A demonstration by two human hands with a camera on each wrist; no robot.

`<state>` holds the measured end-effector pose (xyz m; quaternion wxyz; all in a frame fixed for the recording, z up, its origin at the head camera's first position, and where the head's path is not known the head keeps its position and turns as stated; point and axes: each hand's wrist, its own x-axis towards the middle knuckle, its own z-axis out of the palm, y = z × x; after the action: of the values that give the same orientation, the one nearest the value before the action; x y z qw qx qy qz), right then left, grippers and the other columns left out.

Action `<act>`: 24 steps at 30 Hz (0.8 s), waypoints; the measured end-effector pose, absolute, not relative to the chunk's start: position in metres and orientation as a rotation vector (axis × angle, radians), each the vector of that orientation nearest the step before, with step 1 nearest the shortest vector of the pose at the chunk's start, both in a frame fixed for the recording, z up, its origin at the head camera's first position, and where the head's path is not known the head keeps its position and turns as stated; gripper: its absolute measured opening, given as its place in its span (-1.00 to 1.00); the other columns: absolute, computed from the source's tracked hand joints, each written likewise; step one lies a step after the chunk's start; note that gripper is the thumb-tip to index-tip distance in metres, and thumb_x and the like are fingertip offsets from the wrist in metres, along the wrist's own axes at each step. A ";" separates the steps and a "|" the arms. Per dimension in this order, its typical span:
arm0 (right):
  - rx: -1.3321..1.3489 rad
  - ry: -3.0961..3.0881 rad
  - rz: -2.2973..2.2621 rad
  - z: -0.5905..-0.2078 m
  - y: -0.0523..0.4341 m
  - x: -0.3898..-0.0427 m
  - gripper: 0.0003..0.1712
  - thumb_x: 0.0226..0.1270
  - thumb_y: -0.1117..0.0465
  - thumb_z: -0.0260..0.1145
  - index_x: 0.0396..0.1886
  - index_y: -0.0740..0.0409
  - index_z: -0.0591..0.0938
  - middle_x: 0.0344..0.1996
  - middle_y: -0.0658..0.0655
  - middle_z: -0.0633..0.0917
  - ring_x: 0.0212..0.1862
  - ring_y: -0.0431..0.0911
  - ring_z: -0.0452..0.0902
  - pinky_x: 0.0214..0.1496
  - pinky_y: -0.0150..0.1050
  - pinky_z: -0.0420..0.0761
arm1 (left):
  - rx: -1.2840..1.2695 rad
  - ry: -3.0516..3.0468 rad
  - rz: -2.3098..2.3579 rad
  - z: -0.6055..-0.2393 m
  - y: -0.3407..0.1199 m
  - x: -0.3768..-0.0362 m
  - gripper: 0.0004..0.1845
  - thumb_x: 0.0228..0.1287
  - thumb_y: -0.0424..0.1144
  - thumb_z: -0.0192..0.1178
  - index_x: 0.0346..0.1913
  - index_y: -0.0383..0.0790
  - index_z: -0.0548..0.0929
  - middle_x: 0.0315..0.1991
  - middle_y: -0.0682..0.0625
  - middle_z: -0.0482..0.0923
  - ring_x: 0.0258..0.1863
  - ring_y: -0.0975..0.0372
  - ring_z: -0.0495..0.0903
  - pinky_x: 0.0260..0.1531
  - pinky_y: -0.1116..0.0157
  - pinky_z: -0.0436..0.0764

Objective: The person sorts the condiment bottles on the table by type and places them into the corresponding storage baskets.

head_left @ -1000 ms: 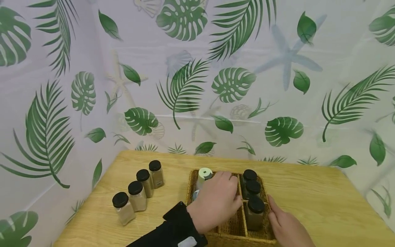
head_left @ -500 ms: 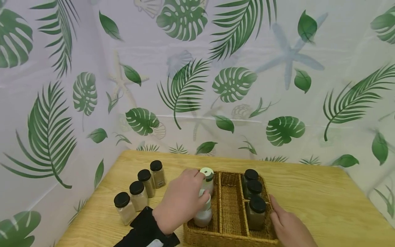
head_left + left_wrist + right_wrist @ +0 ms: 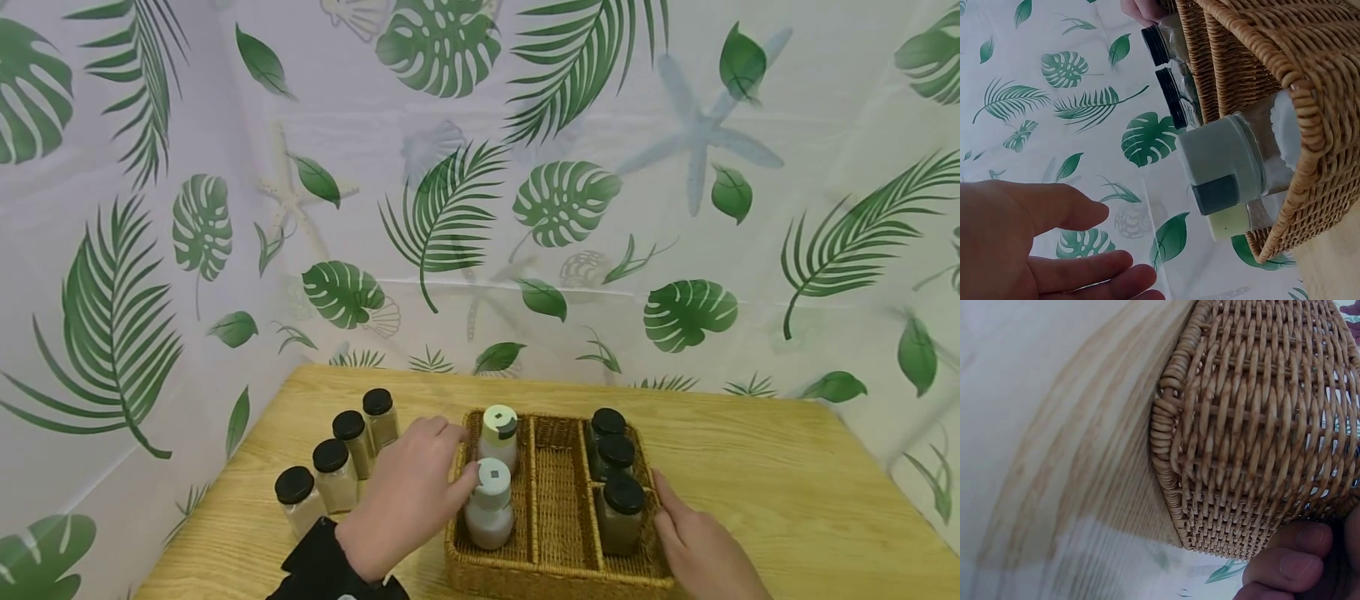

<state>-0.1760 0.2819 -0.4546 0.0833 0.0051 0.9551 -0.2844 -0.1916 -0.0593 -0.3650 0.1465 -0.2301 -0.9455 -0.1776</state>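
A wicker basket (image 3: 558, 582) with several compartments stands on the table. My left hand (image 3: 412, 492) is at its left side, fingers spread and holding nothing; in the left wrist view that hand (image 3: 997, 244) is apart from the jars. Nearest to it, in the left compartment, is a clear jar with a pale blue-green cap (image 3: 491, 508). Behind that stands a jar with a yellow-green cap (image 3: 500, 433). My right hand (image 3: 705, 546) grips the basket's right edge; its curled fingers (image 3: 1285, 569) show against the weave in the right wrist view.
In the right compartments stand black-capped jars, two at the back (image 3: 615, 454) and one in front (image 3: 622, 517). Several more black-capped jars (image 3: 335, 479) form a slanted row on the wooden table (image 3: 810, 500) at left. A leaf-print cloth (image 3: 480, 208) hangs behind.
My left hand has moved left, from over the middle compartment, past the blue-green-capped jar, to the basket's left side. It has come away from that jar. The right hand has stayed in place.
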 end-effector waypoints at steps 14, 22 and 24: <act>0.014 2.847 -0.873 -0.455 0.283 -0.175 -0.32 0.64 0.11 -0.21 0.61 0.32 0.01 -0.82 -0.04 0.27 -0.73 -0.16 -0.01 -0.65 -0.23 0.22 | -0.765 -2.748 -0.487 -0.365 -0.042 -0.185 -0.75 0.41 -0.10 0.23 0.00 -0.16 0.69 -0.16 0.01 0.60 -0.14 0.18 0.58 -0.28 0.31 0.52; 0.017 2.849 -0.880 -0.454 0.283 -0.175 -0.32 0.64 0.12 -0.20 0.61 0.31 0.01 -0.82 -0.04 0.28 -0.74 -0.16 0.00 -0.64 -0.22 0.23 | -0.946 -2.602 -0.294 -0.365 -0.009 -0.179 -0.80 0.37 -0.07 0.25 -0.15 -0.13 0.68 -0.29 0.06 0.58 -0.29 0.21 0.58 -0.44 0.39 0.53; 0.012 2.848 -0.886 -0.455 0.282 -0.175 -0.32 0.64 0.12 -0.20 0.61 0.31 0.01 -0.82 -0.04 0.28 -0.74 -0.16 0.00 -0.64 -0.22 0.24 | -0.988 -2.587 -0.262 -0.365 0.001 -0.178 -0.81 0.37 -0.05 0.25 -0.21 -0.10 0.67 -0.33 0.08 0.55 -0.34 0.24 0.54 -0.47 0.42 0.49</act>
<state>-0.1753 0.2823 -0.4551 0.0796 0.0039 0.9518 -0.2963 -0.1783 0.0007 -0.3650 0.1790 -0.3495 -0.9150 -0.0926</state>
